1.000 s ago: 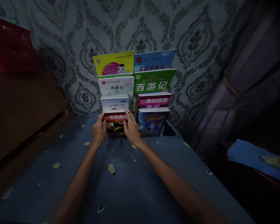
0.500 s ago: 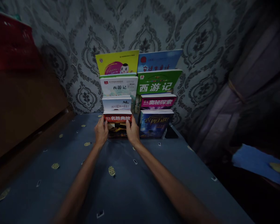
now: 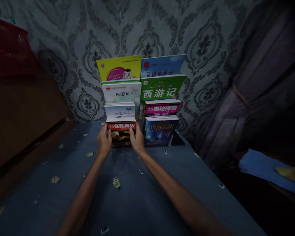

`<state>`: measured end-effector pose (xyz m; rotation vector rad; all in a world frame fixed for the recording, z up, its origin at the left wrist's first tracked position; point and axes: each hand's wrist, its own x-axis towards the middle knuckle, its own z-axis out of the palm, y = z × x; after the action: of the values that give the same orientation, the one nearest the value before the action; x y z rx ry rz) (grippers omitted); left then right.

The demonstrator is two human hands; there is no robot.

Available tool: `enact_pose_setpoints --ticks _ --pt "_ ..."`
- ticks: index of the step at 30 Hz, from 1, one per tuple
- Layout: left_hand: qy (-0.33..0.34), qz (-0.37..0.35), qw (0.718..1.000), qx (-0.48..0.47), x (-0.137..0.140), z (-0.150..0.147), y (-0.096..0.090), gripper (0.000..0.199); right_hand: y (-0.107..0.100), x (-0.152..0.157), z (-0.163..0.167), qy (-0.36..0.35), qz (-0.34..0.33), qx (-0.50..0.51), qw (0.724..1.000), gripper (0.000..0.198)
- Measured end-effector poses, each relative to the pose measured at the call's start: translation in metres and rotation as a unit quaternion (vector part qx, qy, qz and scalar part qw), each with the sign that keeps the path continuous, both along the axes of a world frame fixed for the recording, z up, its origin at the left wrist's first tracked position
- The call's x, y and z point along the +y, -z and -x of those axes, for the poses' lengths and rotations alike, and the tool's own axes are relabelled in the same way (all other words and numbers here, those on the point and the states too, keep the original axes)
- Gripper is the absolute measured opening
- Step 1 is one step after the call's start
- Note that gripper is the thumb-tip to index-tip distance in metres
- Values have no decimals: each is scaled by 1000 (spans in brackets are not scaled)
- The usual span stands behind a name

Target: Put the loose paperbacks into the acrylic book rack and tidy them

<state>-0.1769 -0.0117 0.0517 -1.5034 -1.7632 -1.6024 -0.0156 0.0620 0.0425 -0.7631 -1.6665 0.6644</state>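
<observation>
Between my two hands stands a book with a red title band and a dark cover [image 3: 121, 134], upright at the front of the left column of books. My left hand [image 3: 104, 140] grips its left edge, thumb on the cover. On its right edge my right hand [image 3: 137, 137] is closed the same way; the fingers behind are hidden. Rising behind it are a pale book [image 3: 120, 112], a white book [image 3: 123, 91] and a yellow book [image 3: 119, 67]. A dark blue book [image 3: 160, 131] leads the right column, backed by a magenta book [image 3: 163, 108], a green book [image 3: 162, 88] and a blue book [image 3: 163, 65].
The blue patterned cloth [image 3: 127, 209] spreads under the books. A dark flat object [image 3: 178, 139] lies beside the right column. Patterned wallpaper [image 3: 147, 36] backs everything, a tied curtain [image 3: 226, 114] hangs right, and a brown panel [image 3: 22, 114] stands left beneath something red [image 3: 9, 49].
The whole view has shifted slightly, so the books and hands appear a little further left. Both hands keep their hold on the red-banded book.
</observation>
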Motion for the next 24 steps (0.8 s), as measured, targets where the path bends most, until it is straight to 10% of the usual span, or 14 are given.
enact_pose_setpoints --ticks 24 --pt "61 -17 996 -60 3 4 -7 40 -12 2 4 -18 23 68 997 52"
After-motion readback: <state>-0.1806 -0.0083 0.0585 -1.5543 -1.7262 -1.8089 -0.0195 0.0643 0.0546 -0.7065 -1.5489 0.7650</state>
